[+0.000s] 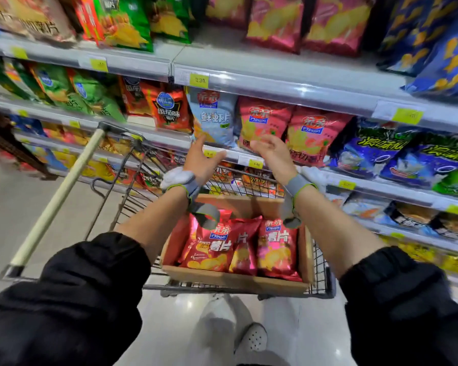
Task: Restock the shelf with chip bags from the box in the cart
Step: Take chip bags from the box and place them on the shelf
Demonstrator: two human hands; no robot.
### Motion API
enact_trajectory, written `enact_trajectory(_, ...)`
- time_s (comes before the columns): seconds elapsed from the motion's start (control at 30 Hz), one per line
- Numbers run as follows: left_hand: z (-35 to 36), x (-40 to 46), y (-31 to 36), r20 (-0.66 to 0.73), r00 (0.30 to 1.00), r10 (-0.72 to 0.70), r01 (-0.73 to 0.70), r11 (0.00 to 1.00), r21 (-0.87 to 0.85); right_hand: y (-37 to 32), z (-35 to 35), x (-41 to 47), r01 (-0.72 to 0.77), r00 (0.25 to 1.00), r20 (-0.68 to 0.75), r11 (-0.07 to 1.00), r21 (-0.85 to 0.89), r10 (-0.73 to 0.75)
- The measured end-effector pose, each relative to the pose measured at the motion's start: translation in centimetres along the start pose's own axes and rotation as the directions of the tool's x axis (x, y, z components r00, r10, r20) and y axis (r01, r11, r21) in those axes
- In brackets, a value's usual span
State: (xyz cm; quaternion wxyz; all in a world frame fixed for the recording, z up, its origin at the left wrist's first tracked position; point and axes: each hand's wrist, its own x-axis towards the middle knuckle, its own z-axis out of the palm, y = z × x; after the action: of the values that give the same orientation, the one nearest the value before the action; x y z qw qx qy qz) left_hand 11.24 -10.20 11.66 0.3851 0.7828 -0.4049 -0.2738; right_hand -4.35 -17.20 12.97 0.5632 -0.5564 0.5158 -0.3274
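Note:
A cardboard box (236, 282) sits in the wire cart (323, 283) and holds red chip bags (209, 249) lying face up. Matching red bags (262, 122) stand on the middle shelf (275, 91), beside a light blue bag (214, 117). My left hand (202, 161) and my right hand (274, 151) are both raised above the cart's far end, in front of that shelf row. Each hand is empty with its fingers spread. Grey straps wrap both wrists.
The cart's pale handle bar (61, 191) runs off to the left. Shelves full of green, red and blue snack bags surround the gap, with yellow price tags (198, 80) on the rails. My shoe (254, 339) is on the glossy floor below the cart.

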Motion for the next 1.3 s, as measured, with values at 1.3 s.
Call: enact_trajectory(1.3, 6.7, -5.4, -26.4, 0.575, 0.625, -0.528, 0.524, 0.83, 0.192, 28.2, 8.9, -4.7, -0.624, 0.64, 0.334, 0.722, -0.301, 0.692)
